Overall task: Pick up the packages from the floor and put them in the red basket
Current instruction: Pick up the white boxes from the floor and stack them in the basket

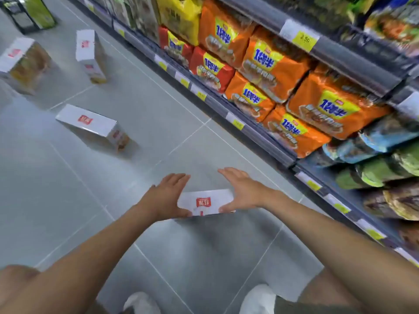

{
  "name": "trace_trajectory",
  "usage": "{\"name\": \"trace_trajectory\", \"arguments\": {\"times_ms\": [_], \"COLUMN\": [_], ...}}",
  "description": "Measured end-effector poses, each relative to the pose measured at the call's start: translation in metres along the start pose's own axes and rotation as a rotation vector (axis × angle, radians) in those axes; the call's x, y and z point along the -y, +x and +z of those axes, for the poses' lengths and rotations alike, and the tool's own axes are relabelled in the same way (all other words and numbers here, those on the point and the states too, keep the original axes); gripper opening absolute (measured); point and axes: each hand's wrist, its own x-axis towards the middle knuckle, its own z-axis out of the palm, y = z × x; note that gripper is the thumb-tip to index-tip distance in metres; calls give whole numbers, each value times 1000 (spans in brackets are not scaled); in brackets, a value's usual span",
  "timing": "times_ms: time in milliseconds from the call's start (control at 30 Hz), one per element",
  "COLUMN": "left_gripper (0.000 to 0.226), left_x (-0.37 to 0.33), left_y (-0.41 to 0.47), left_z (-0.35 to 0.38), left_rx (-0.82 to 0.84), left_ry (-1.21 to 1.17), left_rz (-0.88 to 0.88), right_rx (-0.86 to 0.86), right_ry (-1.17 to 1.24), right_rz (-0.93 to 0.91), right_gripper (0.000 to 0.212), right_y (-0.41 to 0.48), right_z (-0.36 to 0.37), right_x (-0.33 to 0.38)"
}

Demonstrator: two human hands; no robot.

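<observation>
White package [218, 197] (red logo [203, 202], maybe cardboard) pressed between left hand [165, 198], right hand [243, 191]; fingers straight.

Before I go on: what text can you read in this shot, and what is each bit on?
"2.50": yellow price tag on the upper shelf edge.
"1倍半", as far as it reads, blue on yellow: orange noodle packs.
Red label on the nearest white box: blurred, unreadable.
Other shelf tags: too blurred.
</observation>
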Motion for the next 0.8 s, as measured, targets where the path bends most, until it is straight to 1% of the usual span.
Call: {"name": "trace_trajectory", "arguments": {"times_ms": [100,200,367,500,633,700,800], "left_gripper": [120,123,124,118,103,97,95], "left_x": [1,-1,4,10,12,14,15], "left_y": [16,26,42,49,54,56,56], "left_z": [32,63,93,107,113,115,115], "left_rx": [69,108,146,102,48,31,28], "left_ry": [-14,27,39,13,21,11,3], "left_rz": [-81,-133,-151,-161,-129,-113,-110], "right_rx": [25,19,58,64,40,28,22], "right_ry": [-15,-92,-201,-253,-272,-248,-244], "right_rz": [54,80,102,117,99,99,97], "right_gripper": [131,132,135,134,123,111,94], "right_y": [19,31,44,55,62,65,66], "right_z": [27,57,89,100,105,106,104], "right_x": [-8,-11,-18,-23,-26,-26,-24]}}
